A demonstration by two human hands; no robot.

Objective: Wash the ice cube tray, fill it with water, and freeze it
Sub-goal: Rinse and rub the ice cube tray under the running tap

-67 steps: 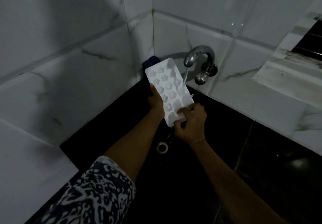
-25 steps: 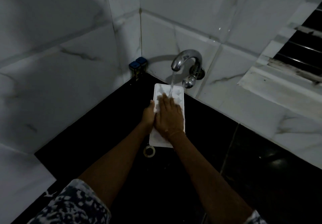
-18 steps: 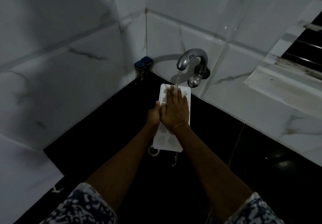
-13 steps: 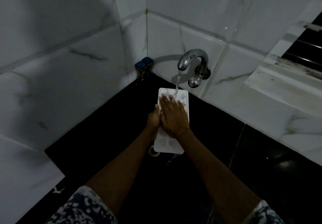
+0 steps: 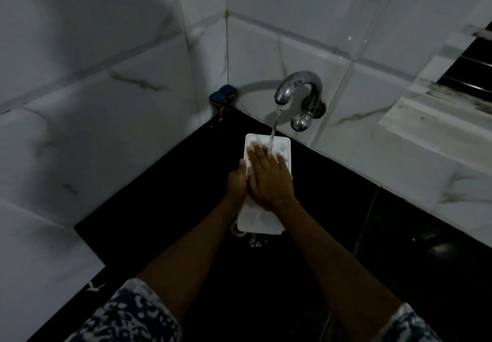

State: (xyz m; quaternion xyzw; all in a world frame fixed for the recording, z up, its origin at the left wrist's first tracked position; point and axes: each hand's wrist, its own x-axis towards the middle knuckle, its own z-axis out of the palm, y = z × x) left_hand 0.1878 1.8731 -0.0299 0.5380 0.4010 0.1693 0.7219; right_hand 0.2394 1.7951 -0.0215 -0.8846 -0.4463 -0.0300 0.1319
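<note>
Rinsing ice cube tray [image 5: 259, 219], right hand [image 5: 269, 180] apparently flat

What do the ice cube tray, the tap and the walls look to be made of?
Ice cube tray: probably plastic or silicone; matte white, with moulded cavities.
Tap: metal, likely chromed; shiny highlights along its curved spout.
Walls: glossy marble-look tile; grey veins and grout lines.
</note>
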